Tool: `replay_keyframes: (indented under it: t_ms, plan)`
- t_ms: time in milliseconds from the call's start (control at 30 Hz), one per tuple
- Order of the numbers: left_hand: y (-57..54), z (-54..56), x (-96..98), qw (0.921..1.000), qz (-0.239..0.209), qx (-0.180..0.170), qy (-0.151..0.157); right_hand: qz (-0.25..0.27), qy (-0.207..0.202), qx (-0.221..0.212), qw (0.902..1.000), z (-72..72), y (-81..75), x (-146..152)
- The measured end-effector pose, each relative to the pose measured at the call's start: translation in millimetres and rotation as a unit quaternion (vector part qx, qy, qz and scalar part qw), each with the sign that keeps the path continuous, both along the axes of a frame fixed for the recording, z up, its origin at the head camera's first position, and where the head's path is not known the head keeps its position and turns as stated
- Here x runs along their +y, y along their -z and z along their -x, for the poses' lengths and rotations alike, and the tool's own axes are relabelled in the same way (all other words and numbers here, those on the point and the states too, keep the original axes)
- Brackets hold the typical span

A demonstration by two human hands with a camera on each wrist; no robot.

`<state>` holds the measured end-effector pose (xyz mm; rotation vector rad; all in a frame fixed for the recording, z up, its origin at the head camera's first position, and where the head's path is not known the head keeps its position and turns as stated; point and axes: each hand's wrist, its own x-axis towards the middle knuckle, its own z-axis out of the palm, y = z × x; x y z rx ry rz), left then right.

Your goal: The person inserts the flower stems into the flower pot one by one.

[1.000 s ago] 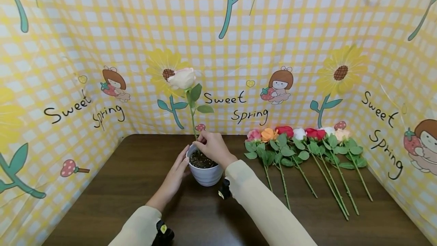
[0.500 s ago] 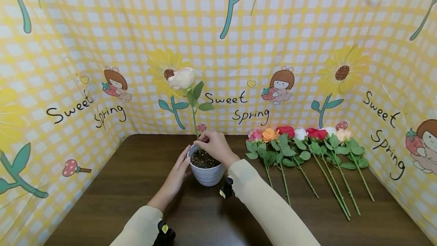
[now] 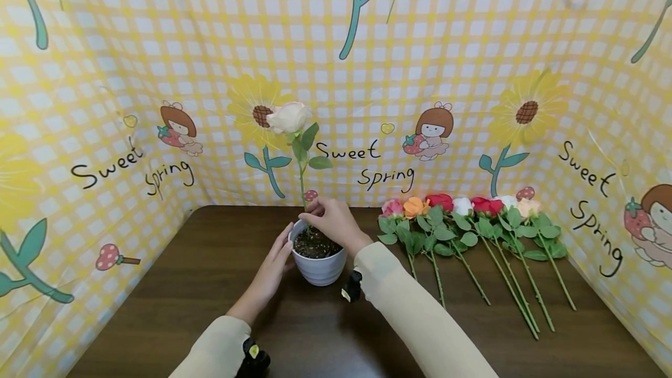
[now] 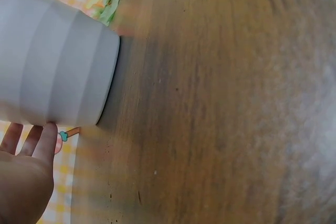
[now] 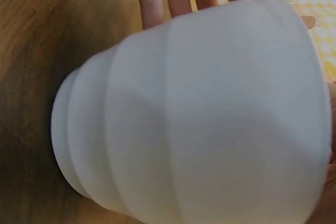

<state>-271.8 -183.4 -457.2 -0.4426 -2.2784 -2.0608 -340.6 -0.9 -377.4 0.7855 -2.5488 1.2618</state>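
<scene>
A white rose [image 3: 289, 117] with a green leafy stem stands nearly upright at the back of a white ribbed pot [image 3: 319, 270]. Dark soil [image 3: 314, 245] fills the pot. My right hand [image 3: 336, 227] reaches over the rim and pinches the stem low down; its fingers cover the spot where they meet. My left hand [image 3: 270, 270] rests with fairly straight fingers against the pot's left side. In the left wrist view, fingertips of the left hand [image 4: 26, 182] touch the pot wall [image 4: 58, 61]. The pot [image 5: 210, 103] fills most of the right wrist view.
Several loose roses lie in a row on the right of the brown table [image 3: 173, 302], among them an orange rose [image 3: 415, 207] and a red rose [image 3: 486, 206], stems towards me. A yellow checked cloth [image 3: 336, 80] hangs around the table's back and sides.
The white rose's bloom has shifted a little to the right, and its stem is more upright. My right hand has moved slightly with it. The left hand stays at the pot.
</scene>
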Motion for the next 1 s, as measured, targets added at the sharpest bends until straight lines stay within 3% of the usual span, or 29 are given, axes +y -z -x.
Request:
replay_keyframes:
  t_ms: [367, 633, 1000]
  plan:
    - [-1.7, -0.8, -1.3, 1.0, 0.002, 0.0, -0.004, -0.042, -0.02, 0.008, 0.9989, -2.5, -19.6, 23.3]
    - [-2.7, -1.8, -1.0, 1.0, 0.007, -0.003, -0.006, -0.048, -0.019, 0.035, 0.9981, -8.3, -22.3, 55.0]
    - [-2.3, -2.1, -0.9, 0.9999, 0.006, -0.005, -0.008, -0.051, 0.006, 0.027, 0.9983, -15.5, -23.3, 96.7]
